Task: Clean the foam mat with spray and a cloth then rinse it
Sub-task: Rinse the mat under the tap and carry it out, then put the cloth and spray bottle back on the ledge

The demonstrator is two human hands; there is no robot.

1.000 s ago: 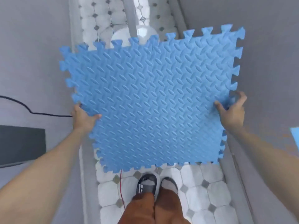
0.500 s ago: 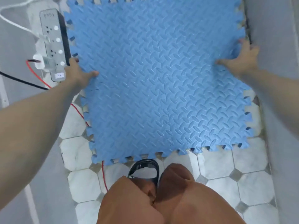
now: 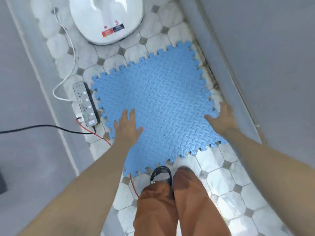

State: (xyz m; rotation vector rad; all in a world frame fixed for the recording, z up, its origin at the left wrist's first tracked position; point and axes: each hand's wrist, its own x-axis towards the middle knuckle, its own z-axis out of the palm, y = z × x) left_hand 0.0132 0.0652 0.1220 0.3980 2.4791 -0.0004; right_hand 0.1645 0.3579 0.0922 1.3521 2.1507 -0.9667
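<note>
The blue foam mat, square with jigsaw edges and a ribbed pattern, lies flat on the tiled floor between two grey walls. My left hand hovers with spread fingers over the mat's near left edge, holding nothing. My right hand is spread at the mat's right edge beside the wall, also empty. No spray bottle or cloth is in view.
A power strip with a white cable, a black cable and a red wire lies just left of the mat. A white appliance stands at the far end. My feet and brown trousers are at the mat's near edge.
The mat, held up in both hands a second ago, has been lowered onto the floor. Both hands have let go of its edges and opened.
</note>
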